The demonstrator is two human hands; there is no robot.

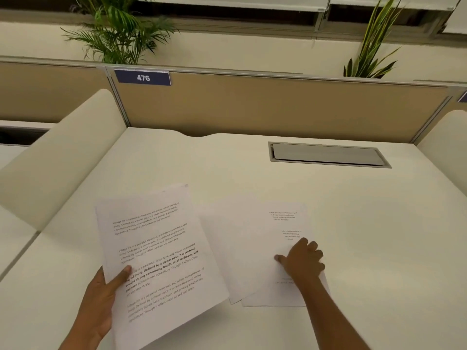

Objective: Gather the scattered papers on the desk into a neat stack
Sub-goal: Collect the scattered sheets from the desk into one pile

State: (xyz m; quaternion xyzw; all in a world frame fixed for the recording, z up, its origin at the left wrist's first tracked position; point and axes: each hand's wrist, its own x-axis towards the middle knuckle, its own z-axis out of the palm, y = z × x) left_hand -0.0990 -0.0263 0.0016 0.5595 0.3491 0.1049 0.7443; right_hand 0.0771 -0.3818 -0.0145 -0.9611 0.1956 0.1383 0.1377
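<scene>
Thin white matt paper sheets printed with black text (156,251), slightly curled, with more plain white paper sheets (252,248) lying flat on a smooth, matt off-white laminate desk top (227,168); a brushed grey metal cable hatch (328,154) set into it; behind, a tan woven-cloth partition panel (252,107) framed in silvery metal, bearing a glossy navy plastic number plate (143,77)

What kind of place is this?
Most likely an open-plan office: a numbered sign on a tan partition, a white desk with a cable hatch, printed papers.
</scene>
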